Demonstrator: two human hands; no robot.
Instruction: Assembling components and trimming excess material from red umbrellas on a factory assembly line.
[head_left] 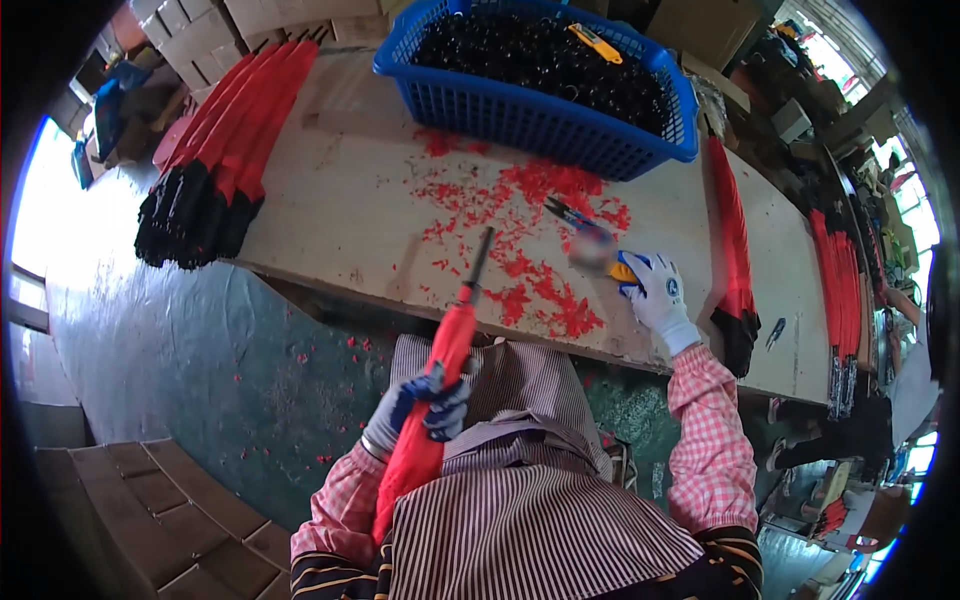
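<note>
My left hand (425, 408), in a white glove with dark blue palm side, is wrapped round a furled red umbrella (452, 340). The umbrella slants across my lap, its dark thin tip (483, 255) pointing up over the table's front edge. On the table, my gloved right hand (655, 290) has its fingers closed on a yellow-handled tool (622, 270), mostly hidden by the hand. Just beyond lies a pair of snips (568, 212) with dark blades; a blurred patch covers the spot between them. Red scraps (545, 290) are strewn around.
A blue plastic basket (540, 110) full of small shiny black parts stands at the back, a yellow utility knife (595, 43) on top. Red umbrellas lie stacked at left (240, 120) and right (735, 240). Brown cartons (180, 510) stand lower left. Another person (905, 385) is at far right.
</note>
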